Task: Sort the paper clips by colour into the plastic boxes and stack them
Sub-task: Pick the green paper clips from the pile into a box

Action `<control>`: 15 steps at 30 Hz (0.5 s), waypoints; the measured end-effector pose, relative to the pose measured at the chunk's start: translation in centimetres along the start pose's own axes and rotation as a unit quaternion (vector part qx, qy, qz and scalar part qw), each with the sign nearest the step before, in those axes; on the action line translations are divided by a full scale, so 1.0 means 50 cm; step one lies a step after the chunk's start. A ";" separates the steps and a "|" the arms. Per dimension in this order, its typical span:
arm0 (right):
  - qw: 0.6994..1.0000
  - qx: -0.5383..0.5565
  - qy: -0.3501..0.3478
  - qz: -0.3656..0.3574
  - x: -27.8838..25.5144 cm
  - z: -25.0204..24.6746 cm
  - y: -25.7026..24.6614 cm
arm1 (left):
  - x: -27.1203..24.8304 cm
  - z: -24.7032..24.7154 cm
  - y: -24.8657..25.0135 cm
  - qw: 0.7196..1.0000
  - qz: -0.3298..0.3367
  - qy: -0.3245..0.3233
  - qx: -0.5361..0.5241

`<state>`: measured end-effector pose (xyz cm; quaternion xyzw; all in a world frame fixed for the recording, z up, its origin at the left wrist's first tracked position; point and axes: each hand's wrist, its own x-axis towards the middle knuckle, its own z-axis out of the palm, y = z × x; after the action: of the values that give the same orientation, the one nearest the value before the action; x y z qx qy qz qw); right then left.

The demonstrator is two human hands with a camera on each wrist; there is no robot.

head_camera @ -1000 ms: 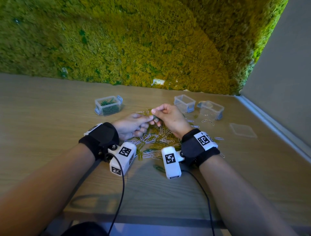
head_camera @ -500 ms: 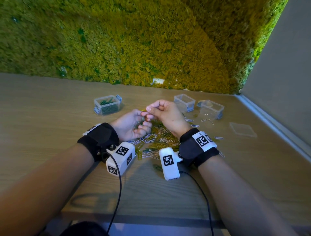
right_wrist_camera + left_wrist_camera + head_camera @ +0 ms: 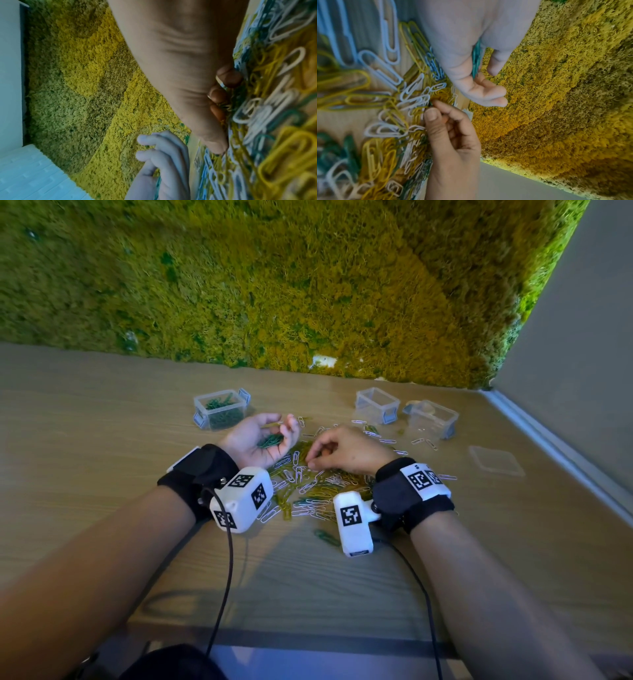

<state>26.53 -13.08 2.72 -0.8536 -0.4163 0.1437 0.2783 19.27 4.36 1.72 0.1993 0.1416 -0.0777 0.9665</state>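
A mixed pile of yellow, white and green paper clips [image 3: 308,491] lies on the wooden table between my wrists. My left hand [image 3: 270,436] lies palm up at the pile's far left, fingers relaxed, with several green clips [image 3: 270,440] resting in the palm; these green clips [image 3: 476,58] also show in the left wrist view. My right hand [image 3: 310,462] reaches down into the pile. Its thumb and forefinger [image 3: 435,106] pinch a dark green clip there. A clear box with green clips [image 3: 221,409] stands behind the left hand.
Two clear boxes [image 3: 376,405] [image 3: 431,419] stand at the back right with loose white clips around them. A clear lid [image 3: 496,460] lies flat further right. One green clip [image 3: 325,537] lies alone near my right wrist camera. A moss wall backs the table.
The hands were together above the pile, fingertips meeting. Now the left hand has turned palm up and drawn left with green clips in it, and the right hand has dropped to the pile.
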 end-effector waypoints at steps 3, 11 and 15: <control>1.000 0.013 0.021 -0.001 0.002 -0.004 0.005 | -0.001 0.006 -0.008 0.999 0.016 0.019 0.040; 0.982 0.118 0.150 0.015 0.009 -0.015 0.014 | -0.008 0.011 -0.019 0.995 0.020 0.015 0.096; 0.969 0.168 0.178 0.044 0.008 -0.018 0.012 | -0.012 0.016 -0.027 0.989 0.028 0.019 0.147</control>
<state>27.60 -13.38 3.07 -0.8239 -0.2919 0.0692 0.4808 18.60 2.89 2.14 0.3442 0.1410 -0.0666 0.9259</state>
